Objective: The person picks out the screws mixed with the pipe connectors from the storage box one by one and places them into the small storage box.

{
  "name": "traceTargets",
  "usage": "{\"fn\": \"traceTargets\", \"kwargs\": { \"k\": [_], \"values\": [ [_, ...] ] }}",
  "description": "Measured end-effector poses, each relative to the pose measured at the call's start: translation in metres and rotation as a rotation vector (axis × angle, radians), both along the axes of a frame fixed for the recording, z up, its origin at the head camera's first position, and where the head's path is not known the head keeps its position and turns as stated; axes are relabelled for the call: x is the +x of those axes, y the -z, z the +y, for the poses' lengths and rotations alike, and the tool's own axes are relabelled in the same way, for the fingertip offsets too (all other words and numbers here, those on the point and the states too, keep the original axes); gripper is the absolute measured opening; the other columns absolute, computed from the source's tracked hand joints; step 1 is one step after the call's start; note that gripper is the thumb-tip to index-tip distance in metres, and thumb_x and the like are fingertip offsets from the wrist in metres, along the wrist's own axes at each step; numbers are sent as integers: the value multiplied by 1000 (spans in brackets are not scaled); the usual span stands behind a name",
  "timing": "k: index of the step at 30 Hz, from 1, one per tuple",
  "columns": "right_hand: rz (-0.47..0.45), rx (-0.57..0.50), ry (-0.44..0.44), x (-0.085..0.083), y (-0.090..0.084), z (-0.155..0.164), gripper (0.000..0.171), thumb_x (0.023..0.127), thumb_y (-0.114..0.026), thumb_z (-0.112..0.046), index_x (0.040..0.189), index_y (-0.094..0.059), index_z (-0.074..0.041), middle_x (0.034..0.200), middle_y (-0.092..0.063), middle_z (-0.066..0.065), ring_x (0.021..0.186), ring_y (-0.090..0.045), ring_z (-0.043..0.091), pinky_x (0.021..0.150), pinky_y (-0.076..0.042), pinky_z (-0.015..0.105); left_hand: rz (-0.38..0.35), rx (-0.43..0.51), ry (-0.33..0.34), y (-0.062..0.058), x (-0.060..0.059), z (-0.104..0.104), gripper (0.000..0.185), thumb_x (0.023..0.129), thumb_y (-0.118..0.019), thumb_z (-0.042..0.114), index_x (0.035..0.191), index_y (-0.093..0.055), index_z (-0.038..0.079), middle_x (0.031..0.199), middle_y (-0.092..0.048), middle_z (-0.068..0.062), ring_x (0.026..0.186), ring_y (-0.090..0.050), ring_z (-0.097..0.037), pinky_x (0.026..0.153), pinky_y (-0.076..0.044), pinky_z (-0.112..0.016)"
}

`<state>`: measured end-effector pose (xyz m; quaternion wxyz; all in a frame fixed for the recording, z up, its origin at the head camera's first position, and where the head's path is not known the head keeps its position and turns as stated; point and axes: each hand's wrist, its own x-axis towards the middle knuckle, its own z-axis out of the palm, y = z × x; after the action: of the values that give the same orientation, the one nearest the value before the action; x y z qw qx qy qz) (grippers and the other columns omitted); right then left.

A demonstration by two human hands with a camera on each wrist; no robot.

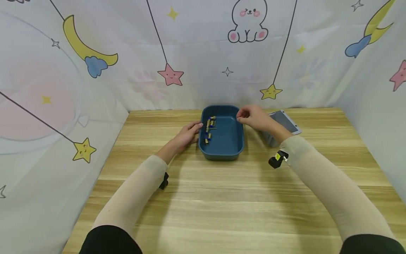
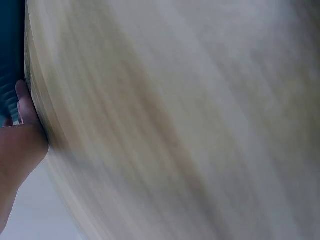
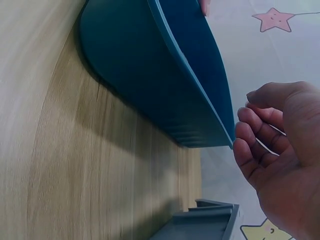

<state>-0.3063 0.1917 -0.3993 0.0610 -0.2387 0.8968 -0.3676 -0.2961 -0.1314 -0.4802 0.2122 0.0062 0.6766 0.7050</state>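
Observation:
A dark blue plastic bin (image 1: 222, 155) stands at the back middle of the table. Along its left side lie several small brass-coloured fittings (image 1: 208, 125) with blue parts, and a few thin pins. My left hand (image 1: 185, 135) holds the bin's left wall, with fingertips at the rim. Over the bin's right rim hovers my right hand (image 1: 255, 117), its fingers loosely curled and the thumb near the index fingertip. The right wrist view shows this right hand (image 3: 280, 135) from the palm side, with nothing visible between the fingertips.
Right of the bin, partly behind my right forearm, is a grey box (image 1: 285, 121) with a flat slanted top. White patterned cloth (image 1: 203, 46) hangs behind the wooden table (image 1: 222, 197) and along both sides. A small black device (image 1: 276, 160) is strapped at my right wrist.

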Motion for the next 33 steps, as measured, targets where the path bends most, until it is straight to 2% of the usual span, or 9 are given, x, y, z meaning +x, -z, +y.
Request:
{"fn": "traceTargets", "kwargs": {
  "k": [8,14,24,33],
  "values": [
    [-9,-9,14,-3,4,-9,13,102,-69,-10,110,-71,0,99,-70,12,90,-64,25,78,-52,36,6,2,2,0,0,1,62,112,-57,36,162,-38,5,157,-49,-16,143,-51,-27,106,-56,-44],
    [1,-1,-8,-4,5,-17,15,102,-70,-12,111,-72,0,99,-71,11,89,-65,25,78,-54,37,2,3,6,2,0,-1,62,112,-57,37,162,-38,6,157,-49,-16,143,-52,-27,105,-56,-43],
    [-9,-21,-42,-1,3,-26,14,102,-69,-6,112,-70,3,100,-71,15,89,-64,26,79,-53,36,6,5,14,-1,0,1,63,112,-56,37,163,-36,4,158,-48,-17,144,-50,-28,107,-55,-44],
    [-22,-20,-54,-2,9,-32,14,102,-70,-8,111,-71,3,99,-71,13,87,-64,24,77,-53,35,-3,5,12,-1,0,0,64,112,-57,38,163,-36,5,158,-48,-17,144,-50,-27,107,-55,-44]
  ]
}}
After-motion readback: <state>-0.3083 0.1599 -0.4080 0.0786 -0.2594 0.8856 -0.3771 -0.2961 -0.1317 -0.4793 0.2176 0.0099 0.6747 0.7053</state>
